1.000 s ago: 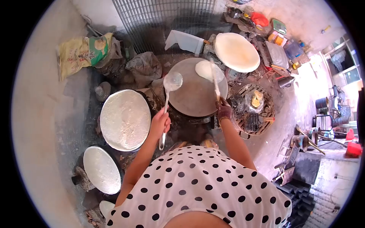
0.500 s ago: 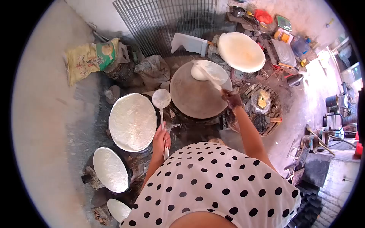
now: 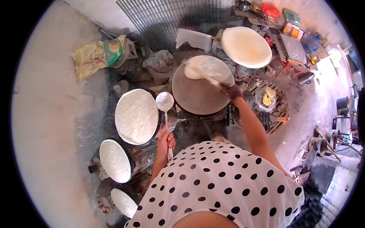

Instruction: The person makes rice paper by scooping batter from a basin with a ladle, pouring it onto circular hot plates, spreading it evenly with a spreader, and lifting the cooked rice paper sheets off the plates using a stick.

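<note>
My right hand [image 3: 231, 92] grips the handle end of a flat batter spreader [image 3: 208, 78], which is smeared by motion. Its blade lies across white batter [image 3: 215, 67] on the far side of a round dark griddle [image 3: 195, 99]. The near part of the griddle is bare. Closed around the long handle of a ladle, my left hand [image 3: 166, 141] stays low and to the left of the griddle. The ladle's bowl [image 3: 164, 101] points away from me and is coated white. Beside it stands a large round vessel [image 3: 137, 117] with a white, floury-looking surface.
Two smaller white-topped round vessels [image 3: 115, 161] [image 3: 124, 203] stand at lower left. Behind the griddle are a white-bladed cleaver-like tool [image 3: 194, 39] and a round pale flatbread stack [image 3: 246, 47]. A slatted round stand [image 3: 279, 97] holds a bagged yellow item [image 3: 268, 97]. A printed sack [image 3: 97, 57] leans left.
The spreader has swept left across the griddle, and the batter patch reaches farther left. My left hand keeps the ladle in about the same place. The whole view has shifted slightly.
</note>
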The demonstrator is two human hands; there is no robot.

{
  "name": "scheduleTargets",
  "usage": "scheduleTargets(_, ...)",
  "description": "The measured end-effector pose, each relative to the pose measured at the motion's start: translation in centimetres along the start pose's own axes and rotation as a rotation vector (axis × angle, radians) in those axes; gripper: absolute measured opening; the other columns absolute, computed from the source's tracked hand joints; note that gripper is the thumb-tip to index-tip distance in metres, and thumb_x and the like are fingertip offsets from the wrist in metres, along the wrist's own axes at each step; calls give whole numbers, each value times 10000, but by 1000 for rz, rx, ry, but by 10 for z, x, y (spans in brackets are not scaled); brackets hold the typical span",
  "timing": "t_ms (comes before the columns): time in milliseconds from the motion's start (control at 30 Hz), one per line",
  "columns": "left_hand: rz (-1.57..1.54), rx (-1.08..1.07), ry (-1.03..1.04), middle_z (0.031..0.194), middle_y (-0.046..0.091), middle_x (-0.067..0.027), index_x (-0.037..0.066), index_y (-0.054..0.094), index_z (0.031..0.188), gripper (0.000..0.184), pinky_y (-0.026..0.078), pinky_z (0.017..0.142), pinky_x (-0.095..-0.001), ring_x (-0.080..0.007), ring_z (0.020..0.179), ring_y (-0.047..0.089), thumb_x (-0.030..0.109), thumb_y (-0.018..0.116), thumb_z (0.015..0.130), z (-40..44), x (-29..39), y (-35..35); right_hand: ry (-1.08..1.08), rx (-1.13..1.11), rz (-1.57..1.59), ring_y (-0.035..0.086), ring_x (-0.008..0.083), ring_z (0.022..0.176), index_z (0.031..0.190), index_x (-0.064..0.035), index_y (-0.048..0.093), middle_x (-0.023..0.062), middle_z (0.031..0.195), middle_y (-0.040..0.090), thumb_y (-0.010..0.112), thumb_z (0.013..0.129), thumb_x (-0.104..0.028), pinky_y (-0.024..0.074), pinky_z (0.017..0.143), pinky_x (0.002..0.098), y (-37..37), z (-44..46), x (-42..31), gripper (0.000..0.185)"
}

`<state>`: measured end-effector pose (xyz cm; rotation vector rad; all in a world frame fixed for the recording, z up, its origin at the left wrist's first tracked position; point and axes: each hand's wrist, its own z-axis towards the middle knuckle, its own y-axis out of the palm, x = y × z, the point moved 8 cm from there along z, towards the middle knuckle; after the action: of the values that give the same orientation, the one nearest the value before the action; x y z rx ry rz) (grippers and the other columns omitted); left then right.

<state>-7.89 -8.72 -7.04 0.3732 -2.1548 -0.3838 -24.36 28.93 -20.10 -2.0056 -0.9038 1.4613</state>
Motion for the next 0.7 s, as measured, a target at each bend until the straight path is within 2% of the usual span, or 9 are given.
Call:
scheduleTargets(33,-24,-4,12,628,361,44,101,392,1363,380,308,378,-210,-53,399,321,186,399,992,-4,0,3,-39,85,492,639,229,1012,1256,-180,583,128,1157,639,611,855,-305,496,842,318,0,-5,20,421)
scheduleTargets(67,-16,4,15,628,361,44,101,392,1363,380,308,378,-210,-53,399,321,186,399,992,-8,-1,4,-42,80,501,639,229,1012,1256,-180,583,128,1157,639,611,855,-305,496,842,318,2,-8,19,421)
scheduleTargets(133,-74,42,23,627,362,39,113,389,1366,376,305,375,-204,-52,402,326,176,389,996,-15,-5,4,147,250,268,637,265,1011,1285,-197,551,136,1154,635,569,878,-327,497,854,357,-5,-17,33,428)
scheduleTargets(267,-135,59,-15,631,359,39,114,387,1373,376,304,375,-205,-45,411,329,185,382,1004,-16,-19,-2,279,96,-57,618,338,1022,1212,-159,589,116,1132,644,529,868,-382,489,865,422,35,12,14,415)
scheduleTargets(333,-122,62,-14,631,361,41,114,397,1366,370,303,377,-205,-43,412,328,193,386,1004,-18,-21,-4,1,23,0,612,342,1019,1292,-184,535,154,1135,632,505,876,-415,474,875,430,35,12,-22,477)
scheduleTargets(367,-116,63,-14,631,363,44,113,406,1359,366,302,378,-204,-40,413,326,200,390,1005,-19,-22,-4,-177,50,-251,624,302,1015,1280,-177,545,126,1150,633,540,868,-392,482,871,406,23,4,-42,464)
scheduleTargets(500,-91,85,2,632,367,48,114,421,1346,357,305,378,-205,-37,413,331,213,396,1005,-28,-16,3,-8,70,208,642,217,976,1286,-180,541,92,1152,642,578,870,-293,497,853,351,-21,-2,0,433)
scheduleTargets(600,-94,88,27,632,377,51,123,456,1306,321,304,376,-208,-36,412,338,218,398,1005,-33,-20,1,121,201,156,638,262,999,1292,-195,532,104,1139,643,570,863,-321,494,864,375,-6,9,27,448)
scheduleTargets(700,-84,104,21,630,387,52,132,475,1273,293,308,376,-207,-34,406,342,220,401,1004,-30,-28,-6,121,81,-42,621,308,1024,1249,-272,567,125,1111,648,535,875,-358,491,858,421,25,10,-9,385)
